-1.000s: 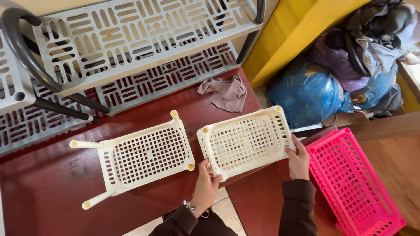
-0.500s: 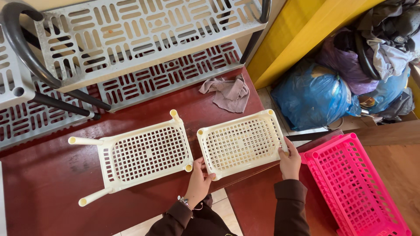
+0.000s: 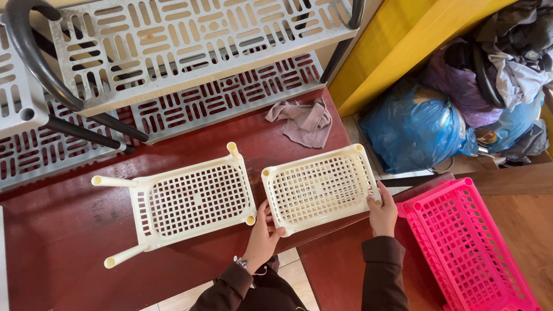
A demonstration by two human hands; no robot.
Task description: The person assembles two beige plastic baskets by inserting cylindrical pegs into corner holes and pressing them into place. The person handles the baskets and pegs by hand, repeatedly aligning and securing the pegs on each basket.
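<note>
Cream perforated tray [image 3: 320,188] gripped at both ends; left hand [image 3: 262,239] and right hand [image 3: 383,213] fingers seemingly curled around its rim.

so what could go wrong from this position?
1. The cream perforated plastic shelf panel held by the left hand and right hand overhangs the dark red table edge; it may tip off if released.
2. Moving it left could knock the cream perforated panel with pole legs close beside it.
3. The pink plastic lattice basket sits near the right hand and might be bumped.
</note>
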